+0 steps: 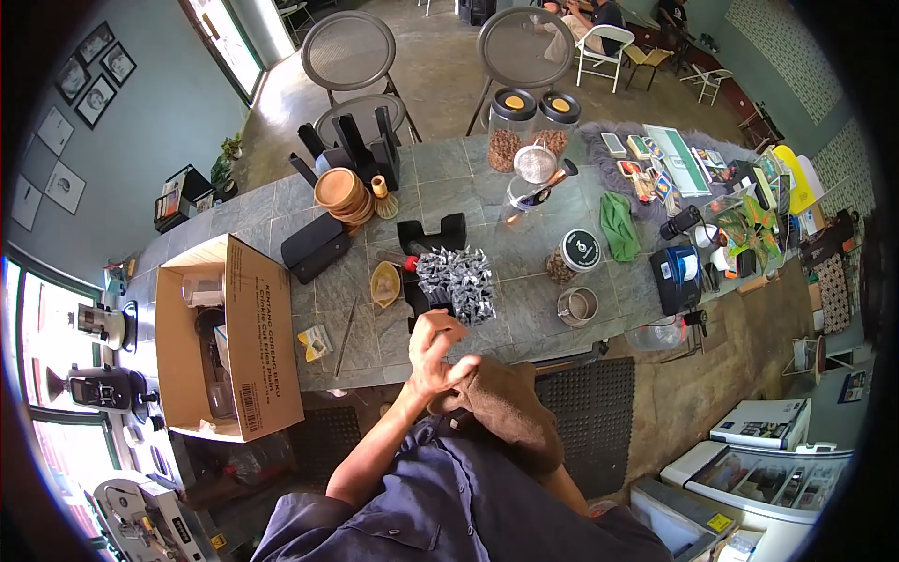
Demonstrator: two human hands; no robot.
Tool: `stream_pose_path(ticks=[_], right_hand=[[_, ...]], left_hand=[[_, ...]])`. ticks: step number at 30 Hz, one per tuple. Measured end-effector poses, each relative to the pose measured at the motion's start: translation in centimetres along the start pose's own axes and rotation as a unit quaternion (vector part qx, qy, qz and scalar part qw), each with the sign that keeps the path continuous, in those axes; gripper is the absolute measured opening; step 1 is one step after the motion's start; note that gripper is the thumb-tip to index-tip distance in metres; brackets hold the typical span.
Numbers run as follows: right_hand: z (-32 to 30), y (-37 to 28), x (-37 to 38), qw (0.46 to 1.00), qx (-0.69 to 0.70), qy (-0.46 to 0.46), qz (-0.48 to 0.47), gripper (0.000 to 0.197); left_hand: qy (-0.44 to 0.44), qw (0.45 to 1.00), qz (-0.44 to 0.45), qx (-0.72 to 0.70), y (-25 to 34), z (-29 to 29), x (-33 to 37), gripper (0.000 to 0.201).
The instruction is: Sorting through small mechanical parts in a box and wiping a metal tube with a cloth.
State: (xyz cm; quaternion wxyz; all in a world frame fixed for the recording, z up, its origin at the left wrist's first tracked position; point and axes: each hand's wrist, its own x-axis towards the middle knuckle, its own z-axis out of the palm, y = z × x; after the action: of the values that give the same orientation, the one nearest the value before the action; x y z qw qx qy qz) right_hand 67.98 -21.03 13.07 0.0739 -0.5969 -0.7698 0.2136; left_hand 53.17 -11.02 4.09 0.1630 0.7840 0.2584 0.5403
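My left hand (436, 354) is at the table's near edge, thumb and fingers apart, with nothing visible between them. Its fingertips are close to a black piece beside a heap of small grey spiky pieces (455, 284); whether they touch it I cannot tell. A brown cloth (510, 412) drapes over my right hand and wrist, so those fingers are hidden. Black angular parts (440, 232) stick out around the heap. A red-collared tool (408, 263) lies at the heap's left, beside a yellowish boat-shaped dish (385, 283).
Left stands an open cardboard box (257, 328); a thin stick (346, 337) lies near it. Stacked wooden bowls (343, 194) are farther back. To the right are a jar of brown beans (573, 255), a metal cup (577, 305), a green cloth (618, 227) and a blue-black device (676, 279).
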Motion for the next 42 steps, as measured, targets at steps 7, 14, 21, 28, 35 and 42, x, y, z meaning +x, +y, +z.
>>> stream_pose_path(ticks=[7,14,21,28,35,42], right_hand=[[-1.1,-0.4,-0.1,0.996,-0.033,-0.081,-0.009,0.026],[-1.1,-0.7,-0.3,0.998,-0.024,-0.064,0.017,0.03],[-0.9,-1.6,-0.9,0.998,-0.051,-0.034,-0.024,0.022],[-1.3,-3.3,-0.9,0.999,-0.018,-0.026,-0.032,0.022],[0.3,-3.8,-1.3,0.994,-0.071,-0.051,-0.065,0.028],[2.8,-3.8,-1.2,0.999,-0.037,-0.03,0.009,0.021]], left_hand=[[0.047,0.995,-0.042,0.074,-0.5,1.5,-2.0,0.062],[-0.001,0.988,-0.068,0.139,-2.5,3.1,-3.1,0.095],[0.026,0.977,-0.04,0.209,-2.1,2.4,-2.8,0.103],[0.073,0.98,-0.109,0.15,-1.7,0.6,-4.8,0.137],[-0.05,0.885,-0.459,0.066,0.1,-0.5,-5.6,0.043],[-0.057,0.938,-0.339,-0.036,-1.5,-0.6,-2.2,0.04]])
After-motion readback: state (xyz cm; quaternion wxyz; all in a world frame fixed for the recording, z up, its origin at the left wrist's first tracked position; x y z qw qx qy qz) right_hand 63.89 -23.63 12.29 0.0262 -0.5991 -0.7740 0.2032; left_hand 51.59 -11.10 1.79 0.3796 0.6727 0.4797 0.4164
